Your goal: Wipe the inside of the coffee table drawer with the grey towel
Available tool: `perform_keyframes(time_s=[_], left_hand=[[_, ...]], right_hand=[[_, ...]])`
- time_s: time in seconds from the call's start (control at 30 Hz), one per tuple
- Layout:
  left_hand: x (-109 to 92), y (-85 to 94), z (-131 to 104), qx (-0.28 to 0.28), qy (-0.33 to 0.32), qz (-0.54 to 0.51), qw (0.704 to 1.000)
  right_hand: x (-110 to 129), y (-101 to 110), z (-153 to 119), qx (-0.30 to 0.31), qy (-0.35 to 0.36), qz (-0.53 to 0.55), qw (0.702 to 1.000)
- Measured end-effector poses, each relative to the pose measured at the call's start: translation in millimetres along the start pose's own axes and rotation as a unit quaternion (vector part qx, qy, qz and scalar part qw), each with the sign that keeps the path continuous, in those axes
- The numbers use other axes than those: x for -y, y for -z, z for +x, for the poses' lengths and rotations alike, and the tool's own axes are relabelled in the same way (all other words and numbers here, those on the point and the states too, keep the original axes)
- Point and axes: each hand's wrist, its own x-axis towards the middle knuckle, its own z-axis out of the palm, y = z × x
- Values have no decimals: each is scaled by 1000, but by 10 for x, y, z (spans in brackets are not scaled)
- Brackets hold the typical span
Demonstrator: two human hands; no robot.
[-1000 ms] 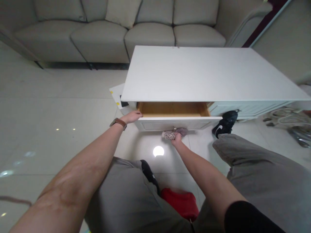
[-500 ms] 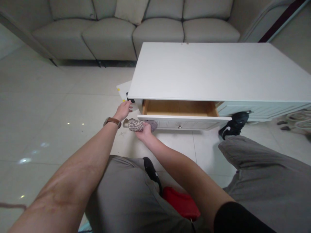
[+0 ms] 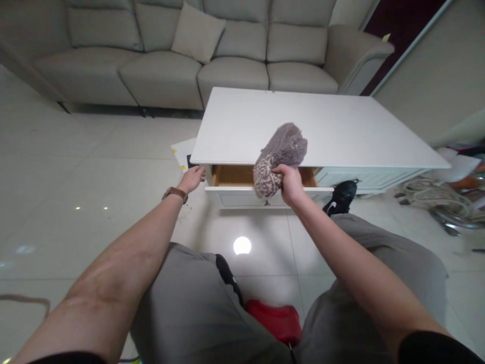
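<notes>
My right hand [image 3: 291, 183] is closed on a fuzzy grey and patterned cloth [image 3: 282, 151], held up over the front edge of the white table [image 3: 322, 126]. Beneath the cloth, the table's drawer [image 3: 231, 177] is pulled out, with bare wood showing on its left side; the cloth hides its middle. My left hand [image 3: 193, 178], with a brown-strapped watch on the wrist, is beside the table's front left corner, fingers apart and holding nothing.
A grey sofa [image 3: 159, 76] with a cushion [image 3: 198, 33] stands behind the table. Papers [image 3: 184, 151] lie by its left end. A red object [image 3: 276, 321] is on the floor between my legs. Coiled hoses [image 3: 428, 194] lie at the right.
My right hand has carried the cloth up and to the right, from beside the drawer's left front to above the drawer. My left hand has hardly moved. The view has tilted up.
</notes>
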Motion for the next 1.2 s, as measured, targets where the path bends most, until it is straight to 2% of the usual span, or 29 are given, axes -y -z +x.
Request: perform_keyframes(time_s=[0.03,0.07,0.1,0.17,0.23,0.3,0.37,0.43,0.53,0.63,0.7,0.77,0.83,0.93,1.03,1.1,1.13,1.2], left_hand=[[-8,-25,15,3,-3,0,1000],[-15,-47,28,6,-8,1,1000],[-21,-64,38,10,-14,2,1000],[-34,-88,45,23,-27,6,999],[-45,-100,41,42,-36,12,998],[-50,-106,33,68,-42,19,997],[-44,-110,31,93,-48,29,994],[-28,-108,38,102,-64,53,991],[5,-98,65,90,-111,105,984],[31,-93,86,86,-123,123,981],[38,-101,88,94,-104,114,984],[39,-118,83,112,-73,84,987],[38,-136,76,126,-47,51,990],[41,-155,75,122,-41,35,991],[50,-158,88,123,-46,46,990],[47,-153,99,124,-57,78,987],[36,-150,100,123,-69,101,985],[-16,-146,85,120,-100,145,977]], right_hand=[[95,124,56,-4,51,-109,993],[169,220,89,7,91,-212,973],[211,281,95,33,118,-311,942],[171,290,28,115,148,-475,860],[-38,161,-116,204,164,-593,762],[-345,-64,-274,272,194,-659,674],[-634,-337,-384,272,241,-693,622],[-819,-612,-416,259,255,-703,611],[-904,-925,-351,262,266,-694,616],[-907,-978,-265,271,288,-684,613],[-922,-805,-224,276,315,-680,602],[-948,-446,-177,273,336,-685,586],[-965,78,-99,252,340,-703,571],[-932,1023,74,206,312,-745,552],[-831,1829,247,140,261,-779,553],[-753,2133,330,123,241,-786,556],[-717,2204,362,122,228,-788,558],[-654,2220,412,130,199,-792,562]])
